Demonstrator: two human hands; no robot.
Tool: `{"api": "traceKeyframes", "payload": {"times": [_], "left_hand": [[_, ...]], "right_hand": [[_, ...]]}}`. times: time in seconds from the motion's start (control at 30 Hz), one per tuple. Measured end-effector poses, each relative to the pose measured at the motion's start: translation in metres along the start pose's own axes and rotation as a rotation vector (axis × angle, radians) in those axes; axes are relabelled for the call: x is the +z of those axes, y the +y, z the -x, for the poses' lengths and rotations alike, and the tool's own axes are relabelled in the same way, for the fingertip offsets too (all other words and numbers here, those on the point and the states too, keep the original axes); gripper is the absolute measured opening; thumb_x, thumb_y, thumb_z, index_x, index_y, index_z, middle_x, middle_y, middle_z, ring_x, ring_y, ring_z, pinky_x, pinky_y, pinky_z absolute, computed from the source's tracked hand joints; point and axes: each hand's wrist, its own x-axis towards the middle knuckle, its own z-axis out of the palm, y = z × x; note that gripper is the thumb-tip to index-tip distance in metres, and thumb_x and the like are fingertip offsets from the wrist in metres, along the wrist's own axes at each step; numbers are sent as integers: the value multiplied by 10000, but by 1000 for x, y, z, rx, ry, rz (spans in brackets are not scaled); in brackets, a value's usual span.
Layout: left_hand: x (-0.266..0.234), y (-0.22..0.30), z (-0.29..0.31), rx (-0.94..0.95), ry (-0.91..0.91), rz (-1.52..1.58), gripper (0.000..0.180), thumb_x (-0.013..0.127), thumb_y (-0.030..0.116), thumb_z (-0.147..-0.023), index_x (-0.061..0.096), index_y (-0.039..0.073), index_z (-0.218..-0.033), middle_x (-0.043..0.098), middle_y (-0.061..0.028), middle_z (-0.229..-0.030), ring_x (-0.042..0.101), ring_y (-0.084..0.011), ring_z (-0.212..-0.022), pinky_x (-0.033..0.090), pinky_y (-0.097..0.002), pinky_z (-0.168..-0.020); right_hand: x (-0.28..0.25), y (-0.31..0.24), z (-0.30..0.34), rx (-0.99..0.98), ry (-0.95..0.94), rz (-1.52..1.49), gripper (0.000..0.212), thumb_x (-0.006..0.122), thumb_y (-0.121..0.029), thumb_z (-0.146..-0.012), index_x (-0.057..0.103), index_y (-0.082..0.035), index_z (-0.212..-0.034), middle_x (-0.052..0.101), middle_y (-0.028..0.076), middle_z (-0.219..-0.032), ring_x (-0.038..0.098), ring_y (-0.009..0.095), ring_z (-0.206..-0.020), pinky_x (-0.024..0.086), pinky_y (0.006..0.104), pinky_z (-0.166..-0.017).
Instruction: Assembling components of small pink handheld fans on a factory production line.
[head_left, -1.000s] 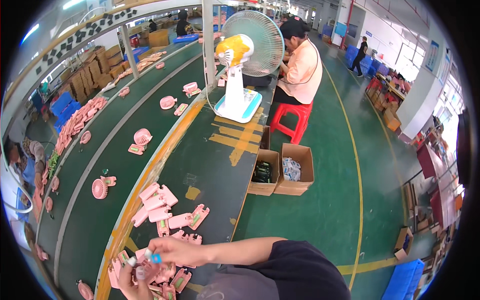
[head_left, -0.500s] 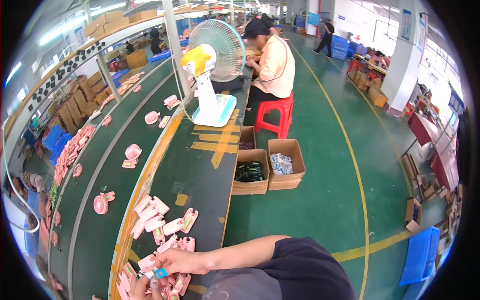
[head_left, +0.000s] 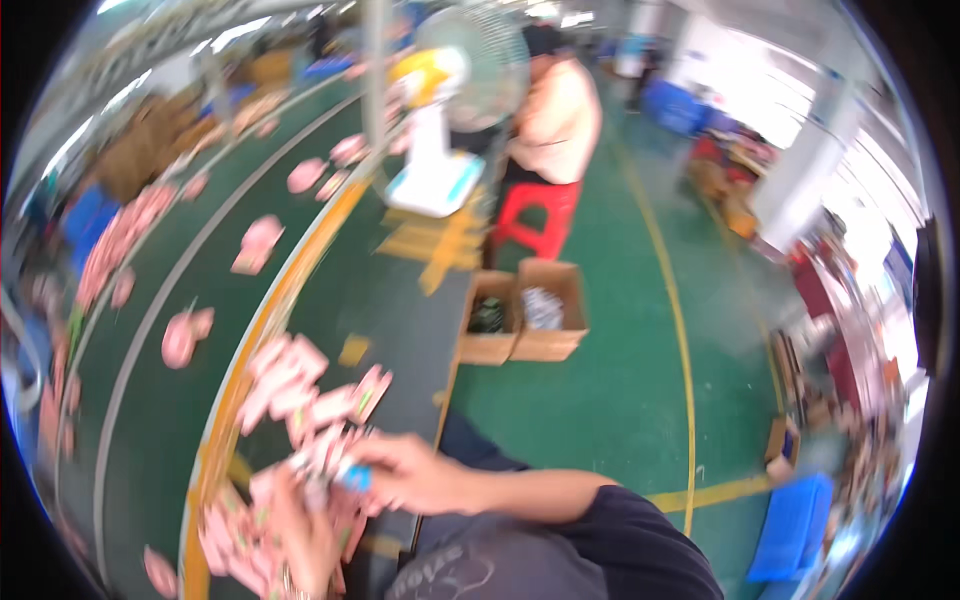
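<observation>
The picture is smeared by motion. My right hand point(head_left: 410, 472) reaches in from the right, its fingers closed on a small bright blue piece point(head_left: 355, 478), whose kind I cannot make out. Close beside it my left hand point(head_left: 308, 535) is raised with bent fingers, at a pale greyish bit too blurred to name. Both hands are over a heap of pink plastic casings point(head_left: 235, 540) on the dark workbench point(head_left: 390, 330). More pink casings point(head_left: 285, 375) lie just beyond the hands, some with a green part inside.
Left of the bench runs a green conveyor belt point(head_left: 225, 275) carrying pink handheld fans point(head_left: 180, 340). A white-and-yellow table fan point(head_left: 430, 165) stands at the bench's far end. Two cardboard boxes point(head_left: 550, 345) are on the floor at right. A co-worker point(head_left: 560, 120) sits on a red stool point(head_left: 540, 220).
The whole view has shifted and blurred as my head moved. My left hand shows more, wrist included. Both hands remain close together over the pink casings, the blue piece still at my right fingers.
</observation>
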Motion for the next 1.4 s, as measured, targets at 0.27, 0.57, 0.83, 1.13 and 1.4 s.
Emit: {"api": "traceKeyframes", "payload": {"times": [0.27, 0.57, 0.83, 1.13, 1.4], "left_hand": [[33, 27, -36, 69, -169, 252, 196, 616, 7, -843, 591, -14, -1037, 578, -112, -932, 575, -198, -778, 476, -294, -656], [53, 48, -76, 101, -275, 63, 140, 632, 9, -814, 616, -20, -951, 586, -97, -816, 586, -192, -679, 477, -299, -591], [47, 54, -113, 203, -327, -106, 91, 646, 4, -777, 621, -16, -862, 574, -113, -739, 571, -237, -634, 449, -329, -553], [21, 12, -129, -3, -330, -188, 114, 666, 5, -759, 606, -12, -854, 582, -109, -776, 582, -239, -688, 458, -328, -596], [-105, -96, -154, -271, 368, -276, 149, 534, 36, -915, 601, -47, -1020, 650, -65, -902, 621, -122, -845, 504, -263, -788]], "right_hand": [[-40, -11, 27, -184, 226, 207, 95, 595, 8, -872, 549, 40, -949, 616, 78, -854, 624, 57, -650, 440, 174, -450], [-91, -34, 11, -114, 127, 180, 97, 591, -39, -893, 526, 32, -902, 617, 72, -788, 653, 93, -650, 479, 192, -453], [-120, -26, -31, 37, -40, -73, 68, 576, -26, -900, 523, 14, -884, 646, 87, -778, 653, 88, -655, 442, 179, -432], [-108, 7, -96, 325, -189, -226, 58, 599, -22, -887, 549, -1, -865, 600, 36, -749, 562, 47, -591, 404, 184, -463], [-159, 101, -150, -82, 114, 743, 306, 683, -73, -766, 585, -23, -1052, 573, 135, -1070, 549, 280, -1000, 429, 355, -860]]}}
